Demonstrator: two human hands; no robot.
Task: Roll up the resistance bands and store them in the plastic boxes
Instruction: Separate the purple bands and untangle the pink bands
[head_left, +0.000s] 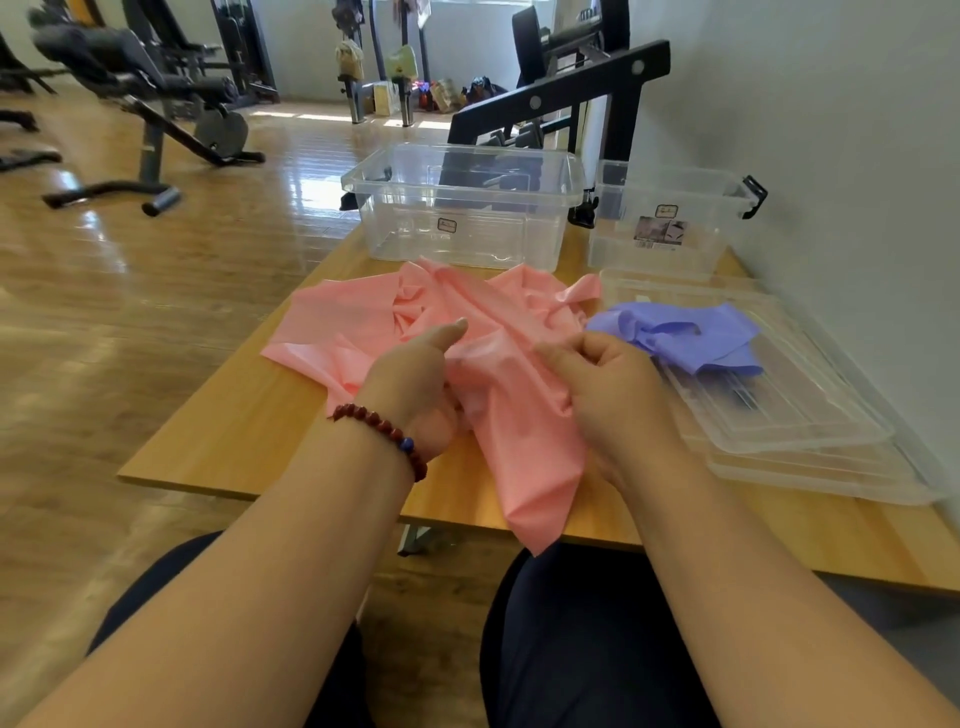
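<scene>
A pink resistance band (363, 317) lies crumpled across the middle of the wooden table (234, 431), one end hanging over the near edge. My left hand (415, 384) grips a fold of it, thumb stretched out on top. My right hand (608, 389) pinches the same band just to the right. A purple resistance band (701, 338) lies bunched on two clear lids (810, 415) at the right. Two clear plastic boxes stand at the far side: a large one (462, 208) and a smaller one (670, 223), both without bands inside.
A wall runs close along the table's right side. A black weight rack (571, 88) stands behind the boxes. Gym benches (135, 88) stand on the wooden floor to the left. My knees sit under the near table edge.
</scene>
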